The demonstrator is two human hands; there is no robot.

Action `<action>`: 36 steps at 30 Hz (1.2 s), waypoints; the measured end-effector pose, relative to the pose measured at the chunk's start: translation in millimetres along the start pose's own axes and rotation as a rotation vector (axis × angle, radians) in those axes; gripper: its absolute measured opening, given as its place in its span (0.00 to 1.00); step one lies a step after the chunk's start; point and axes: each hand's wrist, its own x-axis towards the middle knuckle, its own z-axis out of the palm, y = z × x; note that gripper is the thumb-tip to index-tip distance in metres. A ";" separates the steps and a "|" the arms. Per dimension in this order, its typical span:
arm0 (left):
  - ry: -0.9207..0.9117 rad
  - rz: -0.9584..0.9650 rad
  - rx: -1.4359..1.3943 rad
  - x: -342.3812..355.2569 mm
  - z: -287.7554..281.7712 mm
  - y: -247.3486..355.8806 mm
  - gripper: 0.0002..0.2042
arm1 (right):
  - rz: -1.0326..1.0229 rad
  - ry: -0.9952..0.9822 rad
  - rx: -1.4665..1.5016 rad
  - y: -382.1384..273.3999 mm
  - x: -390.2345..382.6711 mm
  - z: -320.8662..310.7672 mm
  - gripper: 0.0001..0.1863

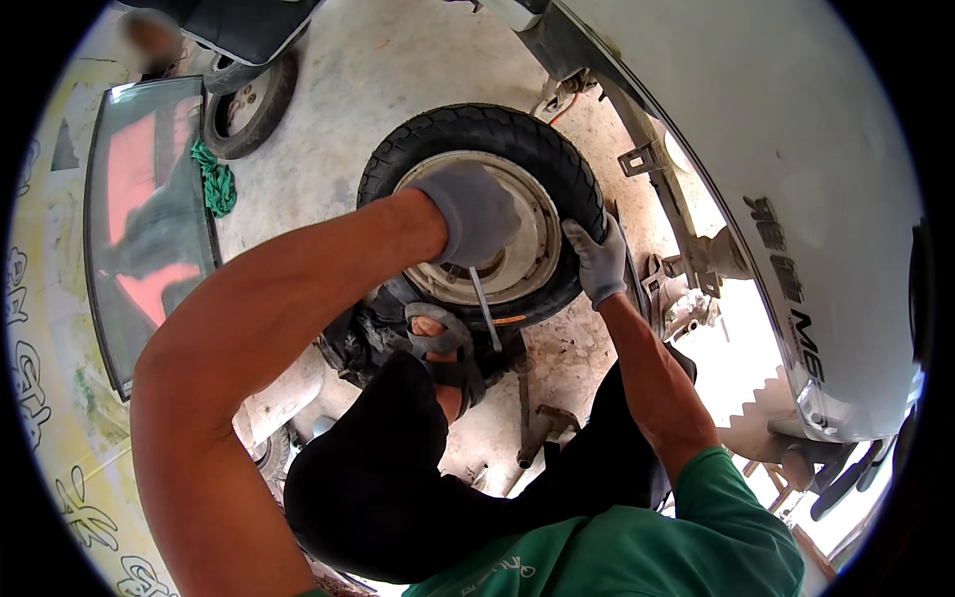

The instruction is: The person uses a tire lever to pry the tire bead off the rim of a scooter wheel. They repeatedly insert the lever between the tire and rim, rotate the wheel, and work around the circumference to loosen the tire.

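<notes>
A black tyre (393, 164) on a pale, dirty wheel rim (538, 239) lies in front of me, rim face up. My left hand (471, 212), in a grey glove, is closed in a fist over the middle of the rim. From under it a slim metal tyre lever (484, 306) sticks out toward me across the tyre's near side; its other end is hidden by the hand. My right hand (600, 261), also gloved, grips the tyre's right edge, thumb on top. My sandalled foot (438, 333) is at the tyre's near edge.
A white vehicle's body panel (776, 189) rises close on the right, with a metal frame (652, 164) beside it. At the left lean a glass pane (149, 229), a green rag (215, 181) and another wheel (249, 107). Metal parts (547, 433) lie near my legs.
</notes>
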 end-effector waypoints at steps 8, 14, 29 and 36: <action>0.085 -0.132 0.020 -23.7 6.6 -5.3 0.07 | -0.049 -0.019 -0.198 8.9 3.2 -13.9 0.33; 0.176 -0.186 -0.013 -17.8 5.2 9.0 0.07 | 0.014 -0.060 -0.080 13.5 4.8 -13.9 0.31; 0.052 -0.237 -0.086 -3.7 -3.3 24.7 0.08 | 0.039 -0.045 -0.030 11.6 3.3 -12.2 0.28; -0.002 -0.099 -0.035 -5.5 0.9 -1.4 0.09 | -0.051 -0.023 -0.123 0.2 0.8 -0.8 0.34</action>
